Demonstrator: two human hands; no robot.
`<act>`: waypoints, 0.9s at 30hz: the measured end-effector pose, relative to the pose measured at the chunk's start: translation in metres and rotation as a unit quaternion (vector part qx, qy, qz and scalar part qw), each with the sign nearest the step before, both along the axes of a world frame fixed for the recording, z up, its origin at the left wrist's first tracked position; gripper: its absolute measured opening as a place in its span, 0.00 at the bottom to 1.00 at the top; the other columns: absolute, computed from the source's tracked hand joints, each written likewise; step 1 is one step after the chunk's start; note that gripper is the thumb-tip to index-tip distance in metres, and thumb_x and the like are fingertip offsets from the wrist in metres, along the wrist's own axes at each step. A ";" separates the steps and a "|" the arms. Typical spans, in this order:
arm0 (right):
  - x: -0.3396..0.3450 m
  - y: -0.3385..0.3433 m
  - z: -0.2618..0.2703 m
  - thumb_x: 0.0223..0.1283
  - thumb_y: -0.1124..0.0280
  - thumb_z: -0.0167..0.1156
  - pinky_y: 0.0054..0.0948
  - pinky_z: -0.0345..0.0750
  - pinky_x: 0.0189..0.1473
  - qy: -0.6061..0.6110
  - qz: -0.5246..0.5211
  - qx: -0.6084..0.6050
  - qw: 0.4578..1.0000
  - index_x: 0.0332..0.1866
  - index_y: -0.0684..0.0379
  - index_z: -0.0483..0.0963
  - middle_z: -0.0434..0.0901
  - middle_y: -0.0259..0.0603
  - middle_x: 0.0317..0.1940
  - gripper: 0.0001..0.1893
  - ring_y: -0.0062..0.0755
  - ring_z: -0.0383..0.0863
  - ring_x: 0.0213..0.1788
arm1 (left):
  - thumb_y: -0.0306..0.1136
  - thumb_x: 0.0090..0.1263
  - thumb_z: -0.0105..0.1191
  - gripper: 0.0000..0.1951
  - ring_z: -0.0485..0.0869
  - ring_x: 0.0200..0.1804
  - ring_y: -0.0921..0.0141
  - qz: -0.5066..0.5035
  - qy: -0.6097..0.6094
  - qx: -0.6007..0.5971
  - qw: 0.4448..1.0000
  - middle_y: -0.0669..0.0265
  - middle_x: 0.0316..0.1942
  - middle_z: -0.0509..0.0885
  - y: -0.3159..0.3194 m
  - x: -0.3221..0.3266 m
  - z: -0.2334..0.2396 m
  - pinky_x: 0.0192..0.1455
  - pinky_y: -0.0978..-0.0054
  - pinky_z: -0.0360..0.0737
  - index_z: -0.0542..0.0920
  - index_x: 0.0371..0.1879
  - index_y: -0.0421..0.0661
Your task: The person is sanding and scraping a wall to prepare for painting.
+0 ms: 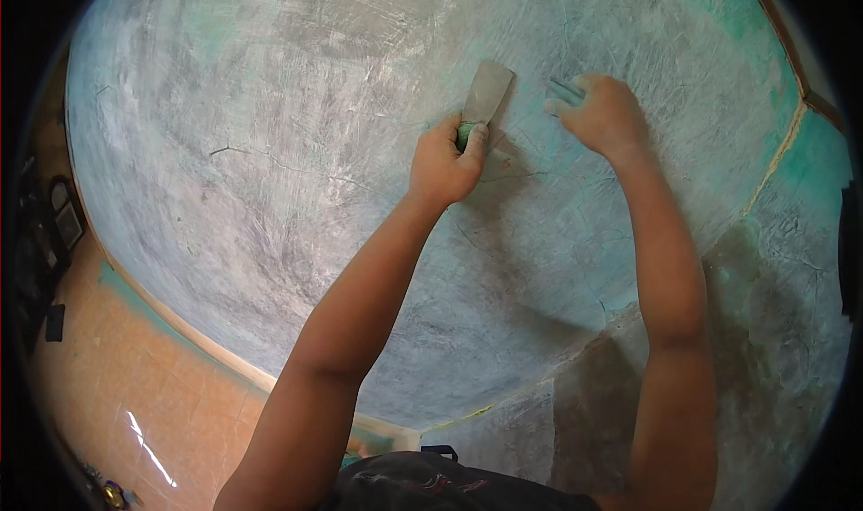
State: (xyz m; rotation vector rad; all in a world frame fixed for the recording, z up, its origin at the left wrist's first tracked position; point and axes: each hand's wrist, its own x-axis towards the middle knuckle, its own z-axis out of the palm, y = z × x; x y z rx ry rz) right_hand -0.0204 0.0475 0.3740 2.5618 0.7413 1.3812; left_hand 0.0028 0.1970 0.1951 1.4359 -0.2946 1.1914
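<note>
A wall point(283, 194) with a patchy grey-white and teal surface and fine cracks fills most of the head view. My left hand point(447, 159) grips the green handle of a putty knife point(489, 93), whose broad flat blade points up, near or against the wall. To its right, my right hand point(601, 113) is closed around a thin grey-green tool point(566, 92); its end shows between thumb and fingers, and its exact kind is unclear. That hand is close to the wall; whether it touches cannot be told.
At lower left lies an orange tiled floor point(168, 376) beside a pale baseboard point(202, 349). Dark objects stand at the far left edge, with a small black item point(55, 322) on the floor. A corner seam with yellowish filler point(775, 157) runs down the right side.
</note>
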 end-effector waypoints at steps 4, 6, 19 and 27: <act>0.002 -0.005 0.008 0.48 0.49 0.66 0.45 0.78 0.45 0.005 -0.038 0.061 0.997 0.37 0.58 0.81 0.83 0.50 0.37 0.22 0.54 0.82 0.42 | 0.38 0.68 0.51 0.14 0.79 0.29 0.68 -0.015 0.023 -0.004 1.000 0.55 0.25 0.81 -0.002 -0.002 0.002 0.36 0.69 0.75 0.79 0.40 0.38; 0.005 0.000 -0.006 0.48 0.49 0.66 0.45 0.78 0.45 0.005 -0.023 0.033 0.999 0.37 0.58 0.81 0.82 0.50 0.37 0.21 0.54 0.82 0.42 | 0.38 0.68 0.51 0.14 0.79 0.29 0.67 -0.012 0.021 -0.005 1.000 0.56 0.25 0.81 -0.003 -0.002 0.002 0.36 0.68 0.75 0.79 0.40 0.38; 0.002 -0.004 0.004 0.48 0.47 0.68 0.44 0.76 0.40 0.058 -0.026 0.106 0.992 0.34 0.62 0.80 0.81 0.55 0.31 0.24 0.54 0.81 0.36 | 0.38 0.69 0.52 0.14 0.79 0.26 0.68 -0.021 0.012 -0.010 1.000 0.58 0.22 0.79 0.000 0.002 -0.005 0.33 0.68 0.74 0.79 0.38 0.38; 0.010 0.003 -0.013 0.46 0.43 0.68 0.43 0.76 0.38 0.036 -0.024 0.053 0.998 0.31 0.62 0.80 0.81 0.53 0.29 0.27 0.52 0.81 0.34 | 0.39 0.66 0.52 0.13 0.81 0.30 0.53 -0.079 0.000 -0.038 0.996 0.49 0.26 0.81 0.004 0.007 -0.009 0.35 0.63 0.76 0.80 0.38 0.39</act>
